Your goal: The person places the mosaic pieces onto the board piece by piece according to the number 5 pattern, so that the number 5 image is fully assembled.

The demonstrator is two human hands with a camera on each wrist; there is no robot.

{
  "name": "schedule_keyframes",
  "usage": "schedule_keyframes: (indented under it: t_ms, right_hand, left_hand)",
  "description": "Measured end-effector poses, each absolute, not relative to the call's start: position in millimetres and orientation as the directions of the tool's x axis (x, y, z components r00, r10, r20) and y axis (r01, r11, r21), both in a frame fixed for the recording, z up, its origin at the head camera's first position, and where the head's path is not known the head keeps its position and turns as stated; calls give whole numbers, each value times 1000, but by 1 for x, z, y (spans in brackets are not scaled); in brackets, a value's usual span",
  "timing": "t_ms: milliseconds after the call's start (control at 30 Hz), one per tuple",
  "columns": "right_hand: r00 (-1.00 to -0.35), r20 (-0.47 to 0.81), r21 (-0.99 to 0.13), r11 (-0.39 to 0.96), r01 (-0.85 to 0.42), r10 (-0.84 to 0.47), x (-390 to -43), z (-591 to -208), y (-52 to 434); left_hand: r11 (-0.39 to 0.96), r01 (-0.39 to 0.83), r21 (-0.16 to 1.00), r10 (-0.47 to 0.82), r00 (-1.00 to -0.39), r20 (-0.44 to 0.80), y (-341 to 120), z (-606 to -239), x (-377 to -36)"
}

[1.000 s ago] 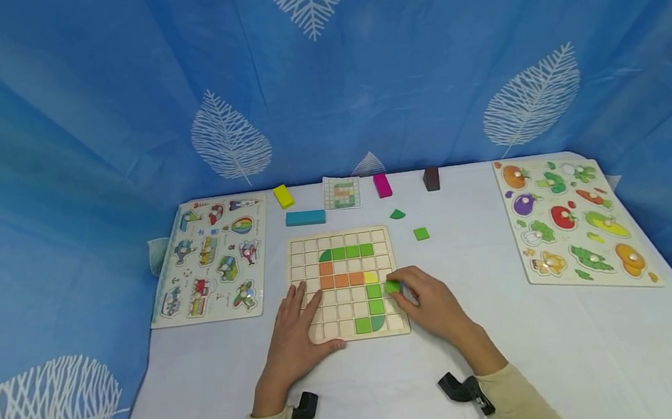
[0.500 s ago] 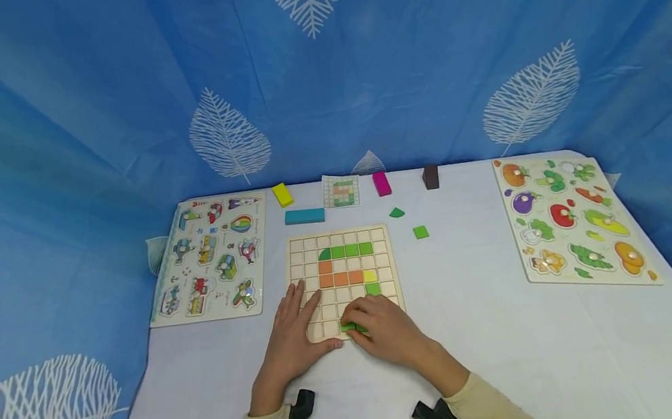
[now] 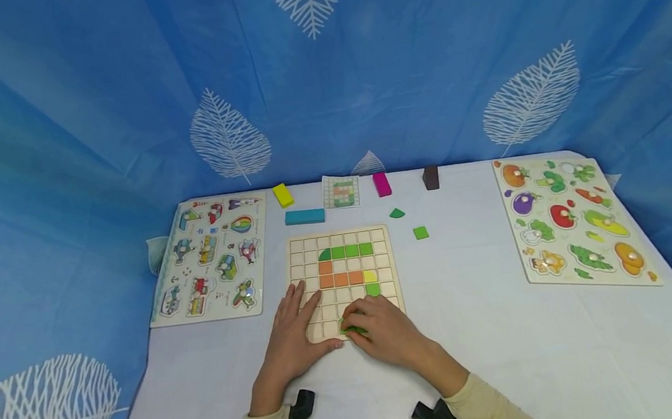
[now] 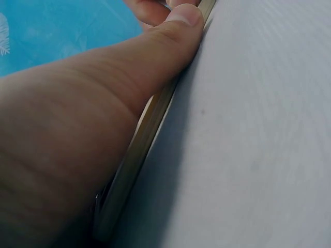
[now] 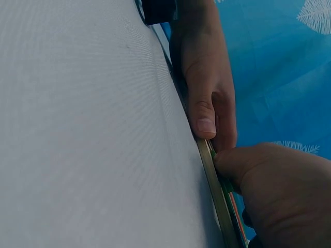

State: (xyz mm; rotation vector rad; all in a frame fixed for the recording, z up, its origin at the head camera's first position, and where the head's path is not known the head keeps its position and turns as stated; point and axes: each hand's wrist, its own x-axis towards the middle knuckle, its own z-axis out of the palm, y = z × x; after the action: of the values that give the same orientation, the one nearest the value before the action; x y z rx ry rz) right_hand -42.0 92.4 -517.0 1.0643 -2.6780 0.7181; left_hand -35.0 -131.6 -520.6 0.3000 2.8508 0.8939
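A wooden grid board lies in the middle of the white table, partly filled with green, orange and yellow tiles. My left hand lies flat on its lower left corner, fingers straight, thumb against the near edge. My right hand is over the bottom row and pinches a green tile down at the board. The right wrist view shows a sliver of that green tile under my right hand, next to the left thumb.
Two loose green tiles lie beyond the board's right corner. Yellow, teal, magenta and brown blocks and a pattern card line the back. Peg puzzles lie left and right.
My right hand carried the green tile from the board's right edge down and left to the bottom row, then held nearly still. The left hand has not moved.
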Motion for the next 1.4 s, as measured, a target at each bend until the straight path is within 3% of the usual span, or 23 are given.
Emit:
schedule_keyframes:
  t_ms: [867, 1400]
  right_hand:
    - [-716, 379, -383, 605, -698, -586, -42, -520, 93]
    - [-740, 345, -387, 630, -673, -578, -42, -520, 92]
  left_hand:
    - [800, 168, 576, 238, -970, -48, -131, -520, -34]
    - [802, 160, 575, 232, -971, -52, -131, -520, -35]
